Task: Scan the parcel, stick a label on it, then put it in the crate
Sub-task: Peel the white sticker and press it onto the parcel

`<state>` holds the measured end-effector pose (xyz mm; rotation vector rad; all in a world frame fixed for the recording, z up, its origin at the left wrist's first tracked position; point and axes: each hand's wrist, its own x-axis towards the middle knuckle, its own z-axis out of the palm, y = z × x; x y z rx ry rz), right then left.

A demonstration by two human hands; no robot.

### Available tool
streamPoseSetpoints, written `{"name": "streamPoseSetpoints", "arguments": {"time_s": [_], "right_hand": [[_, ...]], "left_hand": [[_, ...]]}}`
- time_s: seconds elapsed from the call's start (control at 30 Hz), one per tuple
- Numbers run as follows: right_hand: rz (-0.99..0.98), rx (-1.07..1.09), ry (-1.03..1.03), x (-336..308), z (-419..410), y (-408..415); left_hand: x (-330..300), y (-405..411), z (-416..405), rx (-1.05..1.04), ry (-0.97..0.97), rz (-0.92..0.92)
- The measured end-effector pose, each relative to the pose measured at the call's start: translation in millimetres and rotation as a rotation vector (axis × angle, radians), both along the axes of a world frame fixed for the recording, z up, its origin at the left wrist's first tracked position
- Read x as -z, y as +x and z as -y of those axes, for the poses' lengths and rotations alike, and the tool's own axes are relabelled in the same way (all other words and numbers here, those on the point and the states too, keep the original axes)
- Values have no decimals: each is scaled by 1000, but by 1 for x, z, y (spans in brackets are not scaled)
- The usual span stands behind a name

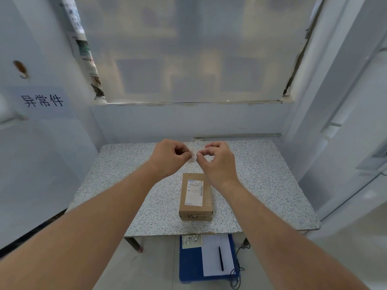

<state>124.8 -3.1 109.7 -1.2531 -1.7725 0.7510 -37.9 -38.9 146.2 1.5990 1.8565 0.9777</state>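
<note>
A small brown cardboard parcel [196, 196] lies on the speckled table [125, 174], with a white shipping label and barcode on its top face. Above and beyond it, my left hand [170, 156] and my right hand [217, 161] are raised close together. Both pinch a small pale label [193, 156] between thumb and fingertips. The label is held in the air, apart from the parcel. No scanner shows in view.
Under the table's front edge stands a blue crate [189, 264] holding a white sheet [216, 255], a black pen [221, 258] and a small card. Cables hang at its right. Walls close in at left, back and right.
</note>
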Motion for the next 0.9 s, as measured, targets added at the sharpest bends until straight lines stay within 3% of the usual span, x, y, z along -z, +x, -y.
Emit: {"name": "streamPoseSetpoints", "arguments": {"time_s": [0.9], "right_hand": [[-37,325,-321,127,-16,-41]], "left_hand": [[160,-75,-1,-385,-240,68]]}}
